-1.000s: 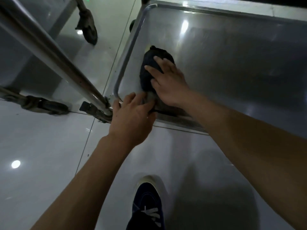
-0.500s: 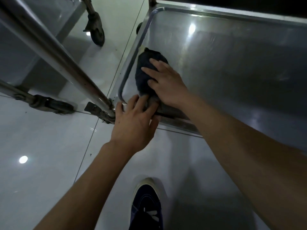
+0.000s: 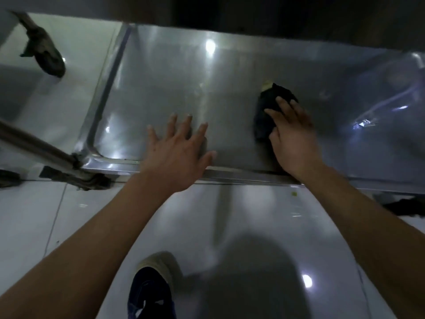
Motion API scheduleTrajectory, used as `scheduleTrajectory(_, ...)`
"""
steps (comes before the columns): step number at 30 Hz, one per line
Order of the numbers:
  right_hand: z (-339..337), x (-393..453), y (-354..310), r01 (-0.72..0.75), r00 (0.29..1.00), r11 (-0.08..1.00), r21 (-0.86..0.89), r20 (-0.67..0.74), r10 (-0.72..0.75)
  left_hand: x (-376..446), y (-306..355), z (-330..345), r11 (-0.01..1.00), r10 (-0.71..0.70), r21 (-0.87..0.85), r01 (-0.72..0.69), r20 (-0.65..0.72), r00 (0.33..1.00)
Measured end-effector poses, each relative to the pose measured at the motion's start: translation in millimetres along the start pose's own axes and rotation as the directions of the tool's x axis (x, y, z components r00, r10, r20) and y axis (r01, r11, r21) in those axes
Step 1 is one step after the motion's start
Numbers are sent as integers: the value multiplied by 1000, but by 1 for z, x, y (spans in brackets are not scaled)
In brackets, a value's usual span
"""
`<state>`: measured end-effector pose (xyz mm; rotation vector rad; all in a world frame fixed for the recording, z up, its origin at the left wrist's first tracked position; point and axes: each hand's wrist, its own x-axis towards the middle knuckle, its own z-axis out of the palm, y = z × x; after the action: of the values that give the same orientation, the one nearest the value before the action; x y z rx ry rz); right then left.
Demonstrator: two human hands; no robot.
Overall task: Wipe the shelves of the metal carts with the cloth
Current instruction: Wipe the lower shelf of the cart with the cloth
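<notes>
The low metal shelf (image 3: 174, 88) of a cart fills the upper half of the head view, shiny with a raised rim. A dark bunched cloth (image 3: 268, 109) lies on it right of centre. My right hand (image 3: 292, 139) presses flat on the cloth with straight fingers, covering its right side. My left hand (image 3: 177, 150) rests on the bare shelf near the front rim, fingers spread wide, well left of the cloth and holding nothing.
A steel post (image 3: 32, 146) of the cart slants in from the left to the shelf's front left corner. A caster wheel (image 3: 46, 56) of another cart stands on the glossy tiled floor at upper left. My dark shoe (image 3: 149, 293) is below the shelf.
My right hand has slid the cloth from the shelf's front left corner to right of centre. My left hand let go of the cloth's edge and now lies spread on the bare shelf.
</notes>
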<state>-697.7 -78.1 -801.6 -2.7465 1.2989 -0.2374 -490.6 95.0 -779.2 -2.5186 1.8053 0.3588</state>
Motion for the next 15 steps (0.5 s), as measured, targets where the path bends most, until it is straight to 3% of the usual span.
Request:
scheduleTrajectory(6,-23,-27,65,-212,977,975,-60,27,214,23,12,-1,999,20,25,-20,3,1000)
scheduleTrajectory(15,-9,-7,47,-202,979,976,82,-1,202,9,-59,-1,982,-188,8,191,-119,975)
